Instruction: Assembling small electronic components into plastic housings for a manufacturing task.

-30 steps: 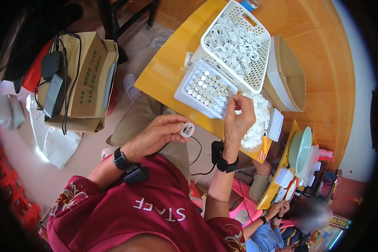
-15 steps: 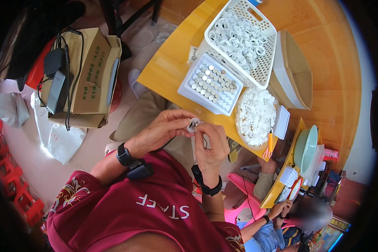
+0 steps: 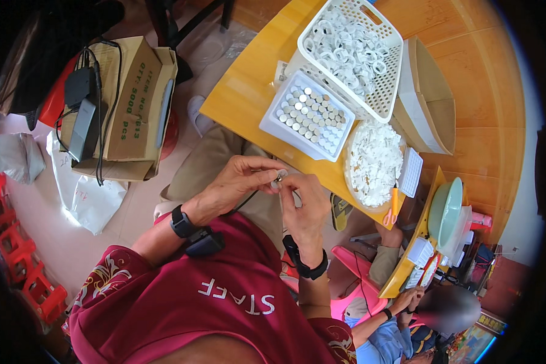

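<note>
My left hand (image 3: pixel 239 182) pinches a small round white plastic part (image 3: pixel 280 174) with something dark and metallic at its middle. The fingers of my right hand (image 3: pixel 305 203) are closed against the same part from the other side and cover much of it. Both hands are over my lap, just off the table's near edge. Closest to them on the table stands a white plastic tray (image 3: pixel 268 125) with rows of silver button cells (image 3: pixel 305 115).
Behind the tray is a white perforated basket (image 3: pixel 387 91) of white ring-shaped parts. Beside it are an open cardboard box (image 3: pixel 437 103), a heap of small white pieces (image 3: pixel 376 161) and an orange-handled tool (image 3: pixel 395 203). At lower right a co-worker (image 3: pixel 382 346) sits at another table.
The round part has turned in my fingers and shows less of its face. My right fingers have closed in over it. The view has shifted slightly.
</note>
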The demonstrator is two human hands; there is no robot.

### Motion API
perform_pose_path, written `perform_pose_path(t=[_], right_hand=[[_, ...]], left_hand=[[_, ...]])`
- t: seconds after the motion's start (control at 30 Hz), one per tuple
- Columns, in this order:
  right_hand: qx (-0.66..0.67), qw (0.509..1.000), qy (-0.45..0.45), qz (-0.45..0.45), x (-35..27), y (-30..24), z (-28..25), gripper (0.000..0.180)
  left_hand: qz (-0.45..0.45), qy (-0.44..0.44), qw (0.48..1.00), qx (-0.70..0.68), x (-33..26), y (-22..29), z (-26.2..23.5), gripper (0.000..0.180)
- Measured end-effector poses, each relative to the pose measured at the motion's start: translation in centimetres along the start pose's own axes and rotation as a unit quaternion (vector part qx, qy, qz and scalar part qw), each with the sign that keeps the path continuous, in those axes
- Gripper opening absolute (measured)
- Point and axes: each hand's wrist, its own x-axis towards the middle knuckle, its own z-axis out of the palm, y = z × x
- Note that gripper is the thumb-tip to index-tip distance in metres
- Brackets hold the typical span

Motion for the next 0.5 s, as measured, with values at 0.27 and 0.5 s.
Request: perform_pose_path(t=[0.27,0.5], right_hand=[[0.072,0.993,0.003,0.092,-0.14,0.17,-0.77,0.014],[0.113,0.983,-0.041,0.14,-0.34,0.45,-0.86,0.012]], left_hand=[[0.005,-0.007,1.0,-0.005,0.03,0.18,0.51,0.026],[0.007,-0.004,1.0,0.008,0.12,-0.42,0.37,0.026]])
